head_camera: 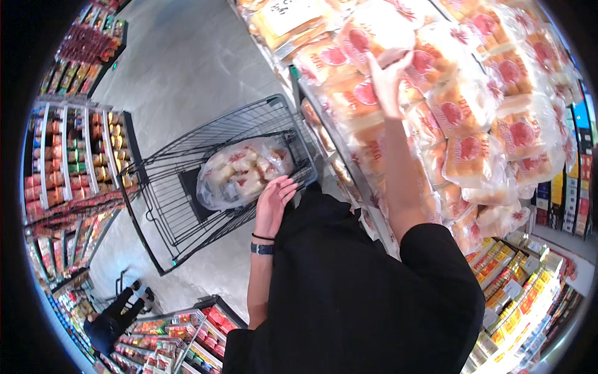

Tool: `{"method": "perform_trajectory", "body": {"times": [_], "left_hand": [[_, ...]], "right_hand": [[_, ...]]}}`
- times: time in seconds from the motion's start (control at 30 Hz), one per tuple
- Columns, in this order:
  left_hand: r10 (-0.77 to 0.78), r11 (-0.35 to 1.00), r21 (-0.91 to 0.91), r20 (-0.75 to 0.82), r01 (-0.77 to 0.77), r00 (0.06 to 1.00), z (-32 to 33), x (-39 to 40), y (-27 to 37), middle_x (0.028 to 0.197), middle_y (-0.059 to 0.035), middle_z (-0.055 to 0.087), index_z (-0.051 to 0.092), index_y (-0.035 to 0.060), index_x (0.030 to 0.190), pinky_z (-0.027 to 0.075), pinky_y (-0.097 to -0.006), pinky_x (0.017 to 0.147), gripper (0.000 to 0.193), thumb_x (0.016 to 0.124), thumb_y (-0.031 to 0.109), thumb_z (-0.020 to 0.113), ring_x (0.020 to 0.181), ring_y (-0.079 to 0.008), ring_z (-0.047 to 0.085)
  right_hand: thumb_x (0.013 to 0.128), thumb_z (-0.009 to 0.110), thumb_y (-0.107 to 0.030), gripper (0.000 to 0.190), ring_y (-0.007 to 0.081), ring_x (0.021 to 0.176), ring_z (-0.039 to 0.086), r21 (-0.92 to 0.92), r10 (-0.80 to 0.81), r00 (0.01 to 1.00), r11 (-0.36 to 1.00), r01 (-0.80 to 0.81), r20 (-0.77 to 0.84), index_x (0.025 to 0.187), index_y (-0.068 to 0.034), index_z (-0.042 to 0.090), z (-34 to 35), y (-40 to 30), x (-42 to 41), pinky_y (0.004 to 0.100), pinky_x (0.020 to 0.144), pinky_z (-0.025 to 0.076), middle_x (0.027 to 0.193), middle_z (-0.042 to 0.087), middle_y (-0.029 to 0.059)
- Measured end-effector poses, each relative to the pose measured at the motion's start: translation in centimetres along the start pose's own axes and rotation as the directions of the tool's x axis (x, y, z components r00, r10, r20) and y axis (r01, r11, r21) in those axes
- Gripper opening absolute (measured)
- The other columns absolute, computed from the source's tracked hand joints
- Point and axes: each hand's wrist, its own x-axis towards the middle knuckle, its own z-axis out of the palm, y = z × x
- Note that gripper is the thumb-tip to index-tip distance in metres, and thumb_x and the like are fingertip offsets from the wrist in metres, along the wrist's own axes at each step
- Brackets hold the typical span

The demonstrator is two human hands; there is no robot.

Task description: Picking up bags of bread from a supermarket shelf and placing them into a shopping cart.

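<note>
My right hand (388, 82) reaches up among the bagged bread loaves on a shelf, its thumb and fingers spread around the lower end of one bagged loaf (373, 35) with a red printed circle. Glare washes out part of that loaf. Palm up and fingers apart, my left hand (275, 201) is over the near side of a wire shopping cart (187, 140) and holds nothing. Just beyond its fingertips, inside the cart, lies a clear plastic bag (219, 187) filled with several packs of pale bread.
Bread packs (518, 133) are piled high along the right. A white sign (289, 16) with writing lies at the top. Shelves of packaged goods (79, 159) line the left. Another person (105, 327) is with a cart at lower left. Boxed goods (509, 290) fill shelves at lower right.
</note>
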Motion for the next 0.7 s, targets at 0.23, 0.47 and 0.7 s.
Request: {"method": "perform_trajectory", "body": {"times": [0.23,0.47,0.7], "left_hand": [[-0.014,0.998,-0.060,0.018,0.015,1.000,-2.9,0.0,2.6,0.128,-0.0164,0.062,0.051,-0.0029,0.133,0.045,-0.0402,0.108,0.041,0.106,0.026,0.045,0.122,-0.0282,0.060],[-0.014,0.996,-0.092,-0.021,0.012,1.000,-11.2,-2.3,7.5,0.128,-0.0169,0.062,0.051,-0.0039,0.132,0.045,-0.0402,0.108,0.041,0.105,0.027,0.046,0.121,-0.0279,0.060],[-0.040,0.995,-0.095,-0.149,0.026,0.988,-20.7,-6.0,11.9,0.127,-0.0171,0.062,0.052,-0.0032,0.131,0.045,-0.0396,0.108,0.041,0.104,0.027,0.047,0.122,-0.0282,0.060]], "right_hand": [[0.088,0.075,-0.007,0.091,0.0343,0.132,0.044,0.018,0.082,0.983,0.997,-0.080,-0.165,0.152,0.002,0.011,-3.5,-1.9,-4.1,0.0404,0.108,0.043,0.145,0.033,0.0300],[0.097,0.055,0.000,0.015,0.0211,0.106,0.062,-0.124,0.002,0.964,0.992,0.033,0.265,0.111,0.000,0.060,3.1,-10.1,-19.1,0.0321,0.093,0.048,0.109,0.065,0.0117],[0.080,0.068,-0.010,0.053,0.0383,0.114,0.058,-0.083,-0.038,0.395,0.954,0.287,0.918,0.131,-0.002,0.054,19.7,-7.3,-39.0,0.0452,0.096,0.048,0.123,0.058,0.0210]]}}
